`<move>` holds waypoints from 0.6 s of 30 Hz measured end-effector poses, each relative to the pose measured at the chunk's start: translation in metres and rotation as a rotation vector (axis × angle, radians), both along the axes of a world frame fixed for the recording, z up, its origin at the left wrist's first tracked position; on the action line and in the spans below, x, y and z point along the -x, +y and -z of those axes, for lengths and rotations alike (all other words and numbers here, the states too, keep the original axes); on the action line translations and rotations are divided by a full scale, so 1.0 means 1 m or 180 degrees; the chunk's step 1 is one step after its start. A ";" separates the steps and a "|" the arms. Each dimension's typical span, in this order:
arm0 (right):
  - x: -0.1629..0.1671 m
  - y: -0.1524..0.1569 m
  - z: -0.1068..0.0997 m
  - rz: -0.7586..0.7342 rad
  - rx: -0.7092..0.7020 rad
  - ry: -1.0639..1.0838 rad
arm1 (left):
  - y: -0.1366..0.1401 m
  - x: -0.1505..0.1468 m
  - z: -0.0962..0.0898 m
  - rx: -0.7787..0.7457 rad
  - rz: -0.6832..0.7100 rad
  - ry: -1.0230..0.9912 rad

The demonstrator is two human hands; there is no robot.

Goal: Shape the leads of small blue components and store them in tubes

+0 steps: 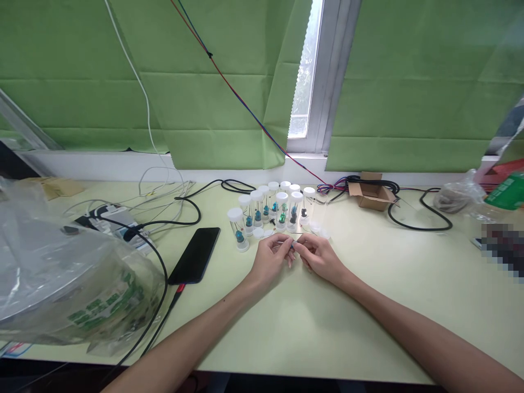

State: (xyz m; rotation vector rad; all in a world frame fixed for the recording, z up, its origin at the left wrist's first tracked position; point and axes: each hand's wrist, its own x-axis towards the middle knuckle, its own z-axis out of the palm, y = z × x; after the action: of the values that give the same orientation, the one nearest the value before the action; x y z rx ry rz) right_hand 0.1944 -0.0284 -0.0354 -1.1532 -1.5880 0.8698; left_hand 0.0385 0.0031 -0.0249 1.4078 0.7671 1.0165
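My left hand [273, 256] and my right hand [318, 253] meet over the middle of the table, fingertips pinched together. Between them is a small blue piece [292, 246], mostly covered by the fingers, so its kind is hard to make out. Just beyond my hands stands a group of several clear tubes with white caps, holding small blue, green or dark parts on thin wires. One clear tube [236, 226] with a blue part stands nearest, left of my left hand. A loose white cap [258, 233] lies on the table close to my left fingers.
A black phone [195, 256] lies left of my hands, a cable at its lower end. A large plastic bag [73, 284] fills the left side. Cables run along the back beside a small open cardboard box [370, 195]. At right is a green-labelled bottle [507, 192].
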 end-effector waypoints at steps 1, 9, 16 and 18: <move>0.000 0.000 0.000 -0.0016 0.0017 0.0016 | 0.000 0.000 0.000 -0.0010 0.0002 -0.0004; 0.000 0.000 0.001 0.0136 -0.0083 -0.0197 | 0.002 0.001 0.002 -0.0051 0.0026 0.0146; 0.000 0.001 0.000 0.0311 -0.0357 -0.0570 | 0.003 0.004 0.000 -0.0470 0.0024 0.0453; 0.000 0.001 -0.001 0.0323 -0.0369 -0.0690 | 0.004 0.006 -0.001 -0.0552 0.0036 0.0580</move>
State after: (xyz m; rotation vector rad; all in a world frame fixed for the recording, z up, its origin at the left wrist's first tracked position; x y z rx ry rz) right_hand 0.1949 -0.0278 -0.0347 -1.2663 -1.7139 0.5945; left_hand 0.0329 0.0068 -0.0235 1.6697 0.8175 0.9733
